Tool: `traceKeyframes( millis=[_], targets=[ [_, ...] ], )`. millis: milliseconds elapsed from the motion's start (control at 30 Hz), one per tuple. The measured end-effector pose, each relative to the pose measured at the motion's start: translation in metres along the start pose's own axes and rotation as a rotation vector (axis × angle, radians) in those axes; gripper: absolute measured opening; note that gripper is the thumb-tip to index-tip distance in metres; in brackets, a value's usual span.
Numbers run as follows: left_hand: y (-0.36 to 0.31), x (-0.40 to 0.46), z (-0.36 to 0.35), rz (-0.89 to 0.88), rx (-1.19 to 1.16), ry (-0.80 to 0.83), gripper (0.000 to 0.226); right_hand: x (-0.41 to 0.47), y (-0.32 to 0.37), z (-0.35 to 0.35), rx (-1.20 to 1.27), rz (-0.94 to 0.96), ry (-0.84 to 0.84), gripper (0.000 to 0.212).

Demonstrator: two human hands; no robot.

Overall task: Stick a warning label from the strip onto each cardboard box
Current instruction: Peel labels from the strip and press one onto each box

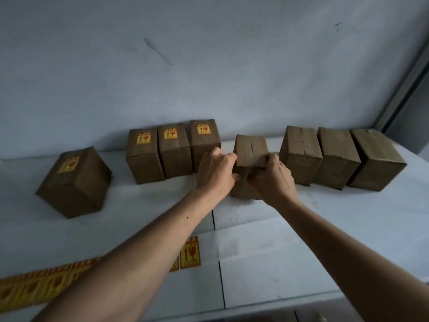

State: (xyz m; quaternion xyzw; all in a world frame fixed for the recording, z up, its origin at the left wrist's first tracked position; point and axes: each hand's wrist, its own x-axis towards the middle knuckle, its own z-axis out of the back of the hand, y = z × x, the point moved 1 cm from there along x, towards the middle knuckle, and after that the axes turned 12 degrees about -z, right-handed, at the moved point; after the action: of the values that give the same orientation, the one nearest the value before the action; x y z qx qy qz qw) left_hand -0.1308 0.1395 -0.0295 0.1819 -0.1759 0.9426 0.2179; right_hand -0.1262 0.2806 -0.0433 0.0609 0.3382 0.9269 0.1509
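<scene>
At the middle of the white table [348, 240], my left hand [216, 173] and right hand [271, 177] are both wrapped around the same unlabelled cardboard box [250, 147], one on each side, fingers curled over the near top edge. It sits a bit forward of the row and looks tipped toward me. I can't see any label between my fingers, so neither hand seems to be carrying a sticker right now.

Working outward: to the left, three labelled boxes [171, 149] stand shoulder to shoulder against the wall, each with a yellow-and-red sticker on top, and a fourth labelled box [74, 182] sits tilted, well apart on the far left. To the right there are three bare boxes [336, 156] in a row. So I'd say four done, four left.

The label strip [190, 252] lies near the table's front edge, running off to the left under my left forearm.

What could go wrong? My forearm could drag or crease that strip when I pull back. And the box in hand sits just beside its neighbours, so swinging it carelessly could knock one.
</scene>
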Motion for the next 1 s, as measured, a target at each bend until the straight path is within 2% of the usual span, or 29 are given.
traceKeyframes(
  millis=[133, 300, 567, 667, 800, 833, 900, 933, 1000],
  targets=[
    [-0.006, -0.046, 0.012, 0.075, -0.046, -0.054, 0.041, -0.043, -0.002, 0.0, 0.002, 0.052, -0.003, 0.058],
    [-0.009, -0.086, 0.031, 0.072, -0.002, -0.078, 0.041, -0.083, 0.001, -0.008, 0.045, 0.044, 0.055, 0.058],
    [0.024, -0.124, 0.049, 0.22, 0.001, -0.136, 0.045, -0.097, 0.031, -0.045, 0.104, 0.185, 0.165, 0.068],
    [0.039, -0.132, 0.046, 0.28, -0.029, -0.074, 0.057, -0.094, 0.034, -0.058, 0.094, 0.214, 0.178, 0.071],
    [0.055, -0.153, 0.027, 0.451, -0.222, 0.129, 0.09, -0.1, 0.024, -0.067, 0.164, 0.188, 0.17, 0.077],
    [0.057, -0.159, 0.021, 0.473, -0.256, 0.176, 0.092, -0.104, 0.018, -0.069, 0.204, 0.141, 0.122, 0.073],
    [0.059, -0.171, 0.012, 0.455, -0.232, 0.232, 0.082, -0.114, 0.005, -0.074, 0.217, 0.11, -0.002, 0.052],
    [0.059, -0.175, 0.009, 0.431, -0.198, 0.227, 0.075, -0.118, -0.002, -0.077, 0.18, 0.131, -0.011, 0.039],
    [0.06, -0.179, 0.008, 0.42, -0.196, 0.178, 0.064, -0.123, -0.01, -0.084, 0.063, 0.192, 0.084, 0.019]
  ],
)
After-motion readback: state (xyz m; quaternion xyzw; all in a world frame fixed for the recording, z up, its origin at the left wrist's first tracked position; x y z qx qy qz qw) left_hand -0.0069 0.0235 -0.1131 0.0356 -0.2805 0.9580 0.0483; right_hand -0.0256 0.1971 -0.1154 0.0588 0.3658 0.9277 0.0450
